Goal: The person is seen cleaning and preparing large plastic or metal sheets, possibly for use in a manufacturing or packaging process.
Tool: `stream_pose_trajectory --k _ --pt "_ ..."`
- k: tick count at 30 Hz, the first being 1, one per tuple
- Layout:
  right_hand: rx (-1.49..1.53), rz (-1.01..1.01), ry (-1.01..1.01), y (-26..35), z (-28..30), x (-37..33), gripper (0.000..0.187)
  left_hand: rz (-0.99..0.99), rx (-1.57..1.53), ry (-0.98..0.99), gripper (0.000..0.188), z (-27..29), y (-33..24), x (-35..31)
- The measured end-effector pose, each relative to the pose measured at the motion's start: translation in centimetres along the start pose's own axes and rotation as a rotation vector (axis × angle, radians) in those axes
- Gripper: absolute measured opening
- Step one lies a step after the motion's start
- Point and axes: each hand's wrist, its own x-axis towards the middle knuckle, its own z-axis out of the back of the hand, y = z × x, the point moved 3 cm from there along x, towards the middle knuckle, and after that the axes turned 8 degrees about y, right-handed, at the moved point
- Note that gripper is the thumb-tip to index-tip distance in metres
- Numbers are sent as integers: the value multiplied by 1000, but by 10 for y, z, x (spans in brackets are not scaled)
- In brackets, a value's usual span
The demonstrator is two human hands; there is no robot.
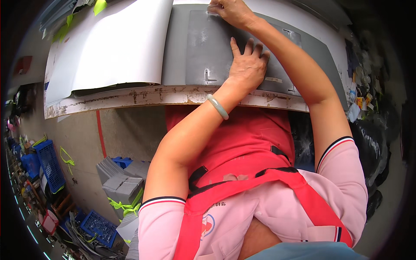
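Observation:
My left hand (249,67) lies flat with fingers spread on a dark grey template sheet (203,56). The template has small L-shaped and T-shaped slots with whitish smudges around them. It rests on a larger grey sheet (175,65) on the table. Farther away, my right hand (234,12) has its fingers pinched at a slot near the template's far left corner. Whatever those fingertips hold, if anything, is too hidden to make out. A pale strip (273,79) shows on the template to the right of my left hand.
A large white sheet (117,47) lies curled at the left of the worn white table (143,96). Below left stand bundled grey sheets (122,187) with yellow-green ties and blue crates (48,164). Black plastic bags (370,147) sit at the right.

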Motion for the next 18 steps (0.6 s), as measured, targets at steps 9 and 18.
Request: stream_pose_trajectory --k 9,18 --pt "-177 70 79 19 -9 23 25 6 -16 14 37 -1 8 -6" --pt "223 -29 -36 6 0 14 21 20 -23 -3 31 -2 10 -5"
